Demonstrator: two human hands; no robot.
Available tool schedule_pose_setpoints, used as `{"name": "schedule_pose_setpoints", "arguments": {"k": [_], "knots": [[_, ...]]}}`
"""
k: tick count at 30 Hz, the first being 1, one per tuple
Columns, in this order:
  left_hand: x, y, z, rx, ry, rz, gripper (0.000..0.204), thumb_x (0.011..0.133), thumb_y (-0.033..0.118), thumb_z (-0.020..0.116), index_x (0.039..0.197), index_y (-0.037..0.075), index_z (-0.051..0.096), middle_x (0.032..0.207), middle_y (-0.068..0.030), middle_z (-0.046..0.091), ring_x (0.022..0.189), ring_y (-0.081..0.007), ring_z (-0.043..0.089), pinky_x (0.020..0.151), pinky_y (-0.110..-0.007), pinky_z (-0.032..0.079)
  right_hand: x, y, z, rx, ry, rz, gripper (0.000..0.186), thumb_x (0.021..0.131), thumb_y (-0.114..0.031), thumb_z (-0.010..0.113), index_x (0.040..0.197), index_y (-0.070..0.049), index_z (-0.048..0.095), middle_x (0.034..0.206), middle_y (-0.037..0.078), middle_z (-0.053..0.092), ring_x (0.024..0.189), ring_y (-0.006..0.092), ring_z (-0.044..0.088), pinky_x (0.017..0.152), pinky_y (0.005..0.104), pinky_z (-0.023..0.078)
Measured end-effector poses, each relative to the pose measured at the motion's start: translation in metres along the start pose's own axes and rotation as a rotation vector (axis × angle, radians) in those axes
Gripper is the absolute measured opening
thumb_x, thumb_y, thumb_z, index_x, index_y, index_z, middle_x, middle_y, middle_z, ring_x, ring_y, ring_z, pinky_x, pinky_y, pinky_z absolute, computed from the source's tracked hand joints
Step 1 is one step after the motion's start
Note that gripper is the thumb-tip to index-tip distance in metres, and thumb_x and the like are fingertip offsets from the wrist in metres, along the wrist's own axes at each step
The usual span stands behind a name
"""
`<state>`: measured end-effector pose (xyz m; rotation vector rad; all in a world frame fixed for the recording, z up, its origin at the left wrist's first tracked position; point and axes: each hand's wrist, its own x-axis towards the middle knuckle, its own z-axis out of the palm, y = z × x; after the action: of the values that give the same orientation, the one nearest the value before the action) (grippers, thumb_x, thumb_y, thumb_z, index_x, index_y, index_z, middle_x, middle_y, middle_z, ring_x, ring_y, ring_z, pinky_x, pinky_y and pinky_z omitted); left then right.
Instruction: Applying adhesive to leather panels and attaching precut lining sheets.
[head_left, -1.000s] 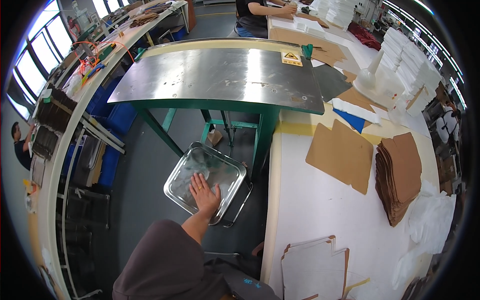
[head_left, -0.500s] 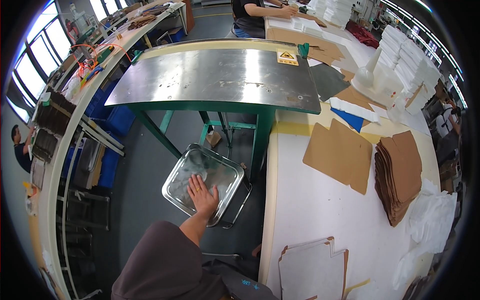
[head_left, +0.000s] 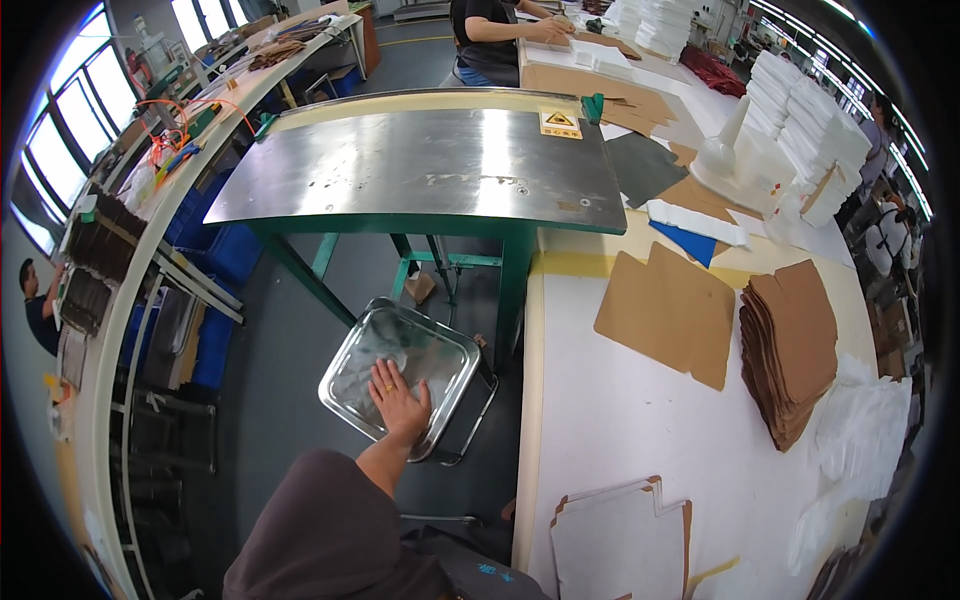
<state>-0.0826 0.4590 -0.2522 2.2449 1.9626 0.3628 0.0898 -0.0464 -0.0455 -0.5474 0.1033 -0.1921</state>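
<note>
Palm down, my left hand (head_left: 401,399) lies with spread fingers on a shiny rectangular metal tray (head_left: 452,357), and a ring shows on one finger. Under the tray are the metal legs of a stool (head_left: 478,424). Greyish reflections or a thin film show on the tray's surface beside my fingertips; I cannot tell which. Close to the white table's left edge, a small skin-coloured patch (head_left: 509,510) could be part of my right hand, but too little of it shows to read its fingers.
Ahead stands a green-framed metal worktable (head_left: 400,165). The white table (head_left: 620,430) on the right bears brown sheets (head_left: 672,318), a brown stack (head_left: 790,350), pale cut pieces (head_left: 620,545) and a white bottle (head_left: 722,150). A shelved bench (head_left: 150,270) runs along the left. A co-worker (head_left: 490,40) works beyond.
The view has shifted slightly, so the tray and tables sit a little lower and further left. My left hand stays spread on the tray.
</note>
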Motion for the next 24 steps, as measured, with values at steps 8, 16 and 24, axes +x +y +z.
{"name": "schedule_pose_setpoints", "arguments": {"k": [8, 16, 24], "knots": [[-0.001, 0.001, -0.001, 0.015, 0.003, 0.004, 0.081, 0.092, 0.046, 0.047, 0.150, -0.006, 0.023, 0.161, -0.0208, 0.011, 0.150, -0.0355, 0.005, 0.120, -0.049, 0.004, -0.001, -0.001, 0.006, 0.091, -0.094, 0.095, 0.048, 0.081, -0.041, 0.069, 0.115, -0.007, 0.066, 0.111, 0.009, 0.068, 0.104, 0.0272, 0.061, 0.080, 0.0400, 0.048], [-0.001, 0.003, -0.007, 0.007, -0.018, -0.002, 0.080, 0.092, 0.044, 0.047, 0.150, -0.005, 0.022, 0.161, -0.0199, 0.013, 0.150, -0.0350, 0.006, 0.120, -0.049, 0.005, -0.008, 0.000, 0.015, 0.178, -0.114, 0.103, 0.053, 0.075, -0.035, 0.076, 0.117, -0.005, 0.065, 0.115, 0.010, 0.066, 0.108, 0.0290, 0.059, 0.084, 0.0424, 0.046], [0.003, 0.008, -0.006, 0.012, -0.027, -0.002, 0.081, 0.092, 0.044, 0.048, 0.150, -0.006, 0.022, 0.161, -0.0203, 0.013, 0.150, -0.0352, 0.006, 0.120, -0.049, 0.004, -0.004, 0.000, 0.002, 0.160, -0.134, 0.055, 0.059, 0.078, -0.041, 0.075, 0.122, -0.003, 0.062, 0.118, 0.012, 0.064, 0.108, 0.0287, 0.058, 0.084, 0.0428, 0.047]]}}
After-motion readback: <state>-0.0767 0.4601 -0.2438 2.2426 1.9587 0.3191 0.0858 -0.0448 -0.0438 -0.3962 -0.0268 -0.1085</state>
